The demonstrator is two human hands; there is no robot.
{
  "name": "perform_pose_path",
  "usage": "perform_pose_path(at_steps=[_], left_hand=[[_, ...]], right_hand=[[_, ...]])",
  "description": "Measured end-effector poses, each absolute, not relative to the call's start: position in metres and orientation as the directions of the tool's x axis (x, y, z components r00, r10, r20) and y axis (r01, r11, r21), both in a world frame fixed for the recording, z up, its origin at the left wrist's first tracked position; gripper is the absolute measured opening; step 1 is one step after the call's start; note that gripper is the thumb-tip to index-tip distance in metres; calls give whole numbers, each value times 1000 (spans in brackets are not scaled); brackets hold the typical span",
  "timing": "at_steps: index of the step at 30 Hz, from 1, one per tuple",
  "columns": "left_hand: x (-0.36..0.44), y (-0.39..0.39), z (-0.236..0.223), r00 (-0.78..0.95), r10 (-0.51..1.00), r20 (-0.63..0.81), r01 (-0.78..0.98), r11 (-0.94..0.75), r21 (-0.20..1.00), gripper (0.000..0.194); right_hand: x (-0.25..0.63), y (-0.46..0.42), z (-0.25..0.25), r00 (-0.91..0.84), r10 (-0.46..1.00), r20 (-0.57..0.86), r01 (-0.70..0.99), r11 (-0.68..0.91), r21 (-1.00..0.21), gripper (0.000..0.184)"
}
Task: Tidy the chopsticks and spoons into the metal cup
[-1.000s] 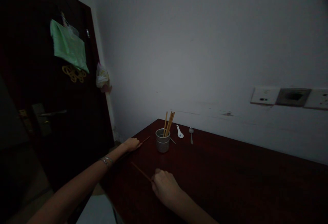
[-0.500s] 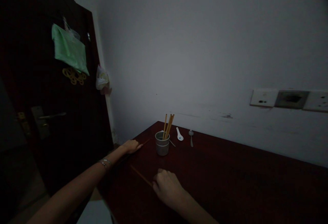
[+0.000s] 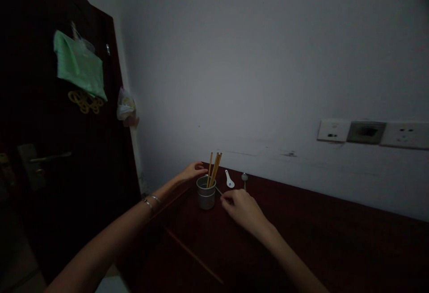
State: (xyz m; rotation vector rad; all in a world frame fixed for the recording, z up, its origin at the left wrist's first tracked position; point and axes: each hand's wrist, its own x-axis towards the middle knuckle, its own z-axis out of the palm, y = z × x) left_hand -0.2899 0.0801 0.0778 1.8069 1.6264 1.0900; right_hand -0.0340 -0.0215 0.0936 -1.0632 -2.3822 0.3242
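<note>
A small metal cup [image 3: 205,194] stands near the far left corner of the dark red table [image 3: 321,239], with several wooden chopsticks [image 3: 214,168] upright in it. My left hand [image 3: 192,170] reaches in beside the cup's rim on its left. Its fingers are stretched out and I see nothing in them. My right hand [image 3: 241,207] is just right of the cup. Its fingers are curled, with the tips pinched at the end of a thin grey utensil [image 3: 218,190] that lies by the cup. One loose chopstick [image 3: 194,256] lies on the table nearer to me.
A white ceramic spoon [image 3: 229,179] and a metal spoon [image 3: 244,177] lie behind the cup by the wall. Wall sockets [image 3: 368,132] sit at the right. At the left is a dark door [image 3: 43,159] with a green bag [image 3: 78,63] hanging on it.
Both hands have moved away from me to the cup. My right hand has let go of the chopstick, which now lies on the table. My left hand left the table's edge.
</note>
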Motion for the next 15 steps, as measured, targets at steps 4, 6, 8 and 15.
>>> perform_pose_path(at_steps=[4, 6, 8, 15], left_hand=[[-270, 99, 71, 137, 978, 156, 412, -199, 889, 46], [-263, 103, 71, 175, 975, 136, 352, -191, 916, 41], [-259, 103, 73, 175, 978, 116, 333, -170, 927, 35], [-262, 99, 79, 206, 978, 15, 364, -91, 927, 23]], right_hand=[[-26, -15, 100, -541, 750, 380, 619, 661, -424, 24], [-22, -13, 103, -530, 749, 399, 621, 663, -419, 24], [-19, -11, 105, -514, 749, 417, 628, 661, -412, 24], [-11, -4, 109, -494, 749, 441, 644, 656, -393, 26]])
